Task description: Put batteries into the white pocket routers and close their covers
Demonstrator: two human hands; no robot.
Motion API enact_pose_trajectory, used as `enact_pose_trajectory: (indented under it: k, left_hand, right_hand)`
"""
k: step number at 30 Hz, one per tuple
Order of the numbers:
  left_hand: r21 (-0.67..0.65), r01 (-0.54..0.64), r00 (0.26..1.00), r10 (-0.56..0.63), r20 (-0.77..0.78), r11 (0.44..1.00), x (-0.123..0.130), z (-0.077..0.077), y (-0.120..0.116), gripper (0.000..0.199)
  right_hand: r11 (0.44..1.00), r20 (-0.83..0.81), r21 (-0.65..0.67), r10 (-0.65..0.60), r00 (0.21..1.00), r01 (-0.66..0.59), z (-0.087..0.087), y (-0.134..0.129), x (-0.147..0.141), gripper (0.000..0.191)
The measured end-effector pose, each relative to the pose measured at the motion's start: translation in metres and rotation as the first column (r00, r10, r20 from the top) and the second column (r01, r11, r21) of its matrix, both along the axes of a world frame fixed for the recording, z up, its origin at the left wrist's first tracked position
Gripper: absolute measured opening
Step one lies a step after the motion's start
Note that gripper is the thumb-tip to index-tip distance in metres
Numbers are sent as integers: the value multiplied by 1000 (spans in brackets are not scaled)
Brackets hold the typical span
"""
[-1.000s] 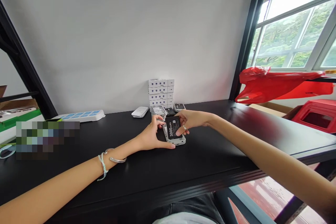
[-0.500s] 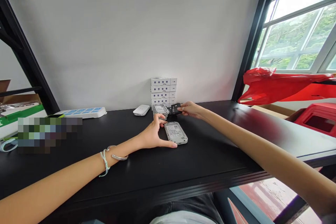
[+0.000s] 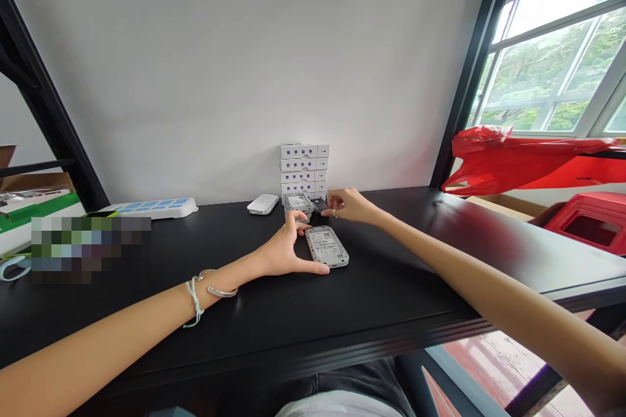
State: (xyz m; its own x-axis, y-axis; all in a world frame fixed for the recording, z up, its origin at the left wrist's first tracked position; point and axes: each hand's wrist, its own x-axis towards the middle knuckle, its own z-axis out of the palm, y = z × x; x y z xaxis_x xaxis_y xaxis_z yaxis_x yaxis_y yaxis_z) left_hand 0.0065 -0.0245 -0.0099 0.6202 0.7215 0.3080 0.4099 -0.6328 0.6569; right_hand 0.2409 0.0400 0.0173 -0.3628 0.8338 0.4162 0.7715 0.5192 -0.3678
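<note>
A white handheld device (image 3: 327, 246) lies face down on the black table, its back uncovered and a printed label with a square code showing. My left hand (image 3: 288, 249) spans its left side, thumb at the near corner and fingers at the far edge, gripping it. Farther back, my right hand (image 3: 349, 205) has its fingers pinched at the edge of a flat black battery (image 3: 319, 204), partly hidden by the fingers. Just left of that battery is a stack of similar uncovered devices (image 3: 298, 202).
White boxes (image 3: 304, 169) are stacked against the wall. White covers (image 3: 263, 204) lie left of them. Farther left is a white power strip (image 3: 156, 208). A red plastic bag (image 3: 499, 156) and a red bin (image 3: 587, 221) stand beyond the table's right side.
My right hand has shifted slightly left and lower with the black battery, which now sits closer to the device stack and is more hidden. My left hand and its device have stayed put.
</note>
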Motion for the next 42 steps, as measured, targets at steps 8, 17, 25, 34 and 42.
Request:
enact_pose_trajectory:
  k: [8,17,25,34,42]
  left_hand:
    - [-14,13,1000,-13,5,1000,0,1,-1,88]
    - [-4,-49,995,49,83,999,3,0,-1,91]
    - [-405,-274,672,475,568,872,-5,10,21,44]
    - [-481,-167,706,445,551,861,-3,12,17,43]
    - [-479,-166,712,441,547,862,-2,13,18,44]
  right_hand:
    - [998,42,-2,-57,998,57,1,-9,-12,34]
    - [837,228,-546,200,953,-45,30,-66,-19,35]
    - [929,161,-266,307,938,-258,56,-34,-27,37]
    - [946,274,-321,49,960,44,63,40,-58,38]
    - [975,134,-155,-142,981,162,45,50,-41,38]
